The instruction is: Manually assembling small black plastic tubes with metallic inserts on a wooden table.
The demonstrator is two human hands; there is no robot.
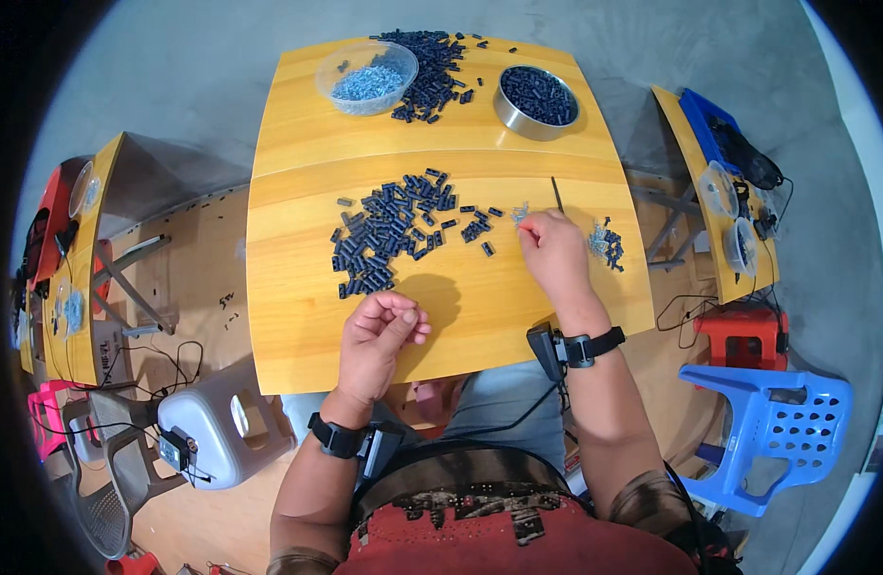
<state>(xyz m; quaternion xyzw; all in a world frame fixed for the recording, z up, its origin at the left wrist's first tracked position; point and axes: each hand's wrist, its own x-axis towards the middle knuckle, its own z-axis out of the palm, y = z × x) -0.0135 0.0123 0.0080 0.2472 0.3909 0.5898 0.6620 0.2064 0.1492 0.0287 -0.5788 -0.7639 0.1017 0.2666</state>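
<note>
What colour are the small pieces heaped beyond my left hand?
The small pieces look nearly black, best seen in the head view.

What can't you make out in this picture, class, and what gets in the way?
All in the head view:
Left hand: its own curl hides whether it holds anything.
Right hand: it covers its grip on any of the silvery bits, which are too small to tell.
Steel bowl: black pieces hide its bottom.
Blue container: the dark object partly covers it.

Wooden table (293, 230), loose black pieces (384, 225), clear tub (324, 86), metal bowl (523, 126), dark rod (557, 195)
</note>
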